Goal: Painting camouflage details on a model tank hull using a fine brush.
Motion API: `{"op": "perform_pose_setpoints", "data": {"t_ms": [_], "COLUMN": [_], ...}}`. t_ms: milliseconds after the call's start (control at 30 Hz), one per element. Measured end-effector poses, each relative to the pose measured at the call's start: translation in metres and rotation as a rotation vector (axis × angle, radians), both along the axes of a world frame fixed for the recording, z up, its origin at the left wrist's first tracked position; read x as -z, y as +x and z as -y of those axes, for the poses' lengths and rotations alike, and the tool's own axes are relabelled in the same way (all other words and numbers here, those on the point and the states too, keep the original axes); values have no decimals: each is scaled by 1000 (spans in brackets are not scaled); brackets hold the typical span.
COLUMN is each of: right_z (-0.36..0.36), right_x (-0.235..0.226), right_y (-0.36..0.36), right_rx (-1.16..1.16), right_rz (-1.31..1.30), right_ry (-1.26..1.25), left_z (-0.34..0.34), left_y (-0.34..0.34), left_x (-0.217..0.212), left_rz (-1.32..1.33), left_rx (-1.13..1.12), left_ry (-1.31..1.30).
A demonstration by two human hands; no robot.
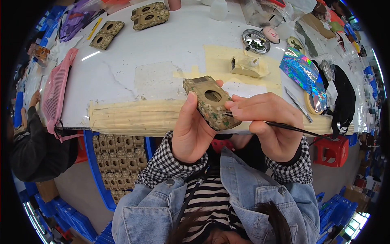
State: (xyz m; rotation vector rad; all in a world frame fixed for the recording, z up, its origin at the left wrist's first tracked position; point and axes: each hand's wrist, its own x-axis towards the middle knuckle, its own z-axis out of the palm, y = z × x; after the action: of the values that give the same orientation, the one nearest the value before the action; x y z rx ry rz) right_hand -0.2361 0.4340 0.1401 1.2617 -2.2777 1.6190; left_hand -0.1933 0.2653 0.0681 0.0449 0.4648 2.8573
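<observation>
My left hand point(191, 132) is closed around a camouflage-painted toy tank hull point(199, 92), tilted above the table's near edge. A round opening shows in the hull's top, with a grid-like panel at its far end. In my right hand point(273, 122) is a slim black tool point(290, 127), pinched between thumb and fingers; whether it is a brush or tweezers I cannot tell. Its tip meets the hull's near right side, and my right fingertips rest close to the hull's top.
Several similar hulls point(151, 19) lie at the back left, and more fill a blue crate point(99, 179) below. A taped block point(248, 66), a metal dish point(256, 35) of small dark pieces and a knife point(298, 105) are right. A pink mesh bag point(57, 91) hangs left, near another person's arm.
</observation>
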Motion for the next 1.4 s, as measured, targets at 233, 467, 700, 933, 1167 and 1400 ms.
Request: {"op": "perform_pose_setpoints", "data": {"t_ms": [233, 467, 700, 933, 1167, 1400], "right_z": [-1, 1, 2, 4, 2, 2], "right_x": [5, 4, 9, 9, 10, 9], "right_y": [1, 9, 9, 10, 9, 10], "right_rx": [10, -4, 10, 58, 7, 15], "right_rz": [-37, -379, -396, -401, -396, -357], "right_ry": [-52, 124, 95, 63, 90, 79], "left_z": [-4, -2, -4, -5, -3, -3], "left_y": [2, 3, 4, 4, 4, 4], "left_x": [-6, 4, 4, 5, 6, 6], "left_rz": [67, -2, 1, -2, -22, -38], "left_rx": [-38, 35, 19, 11, 27, 31], "left_ry": [30, 116, 96, 102, 136, 152]}}
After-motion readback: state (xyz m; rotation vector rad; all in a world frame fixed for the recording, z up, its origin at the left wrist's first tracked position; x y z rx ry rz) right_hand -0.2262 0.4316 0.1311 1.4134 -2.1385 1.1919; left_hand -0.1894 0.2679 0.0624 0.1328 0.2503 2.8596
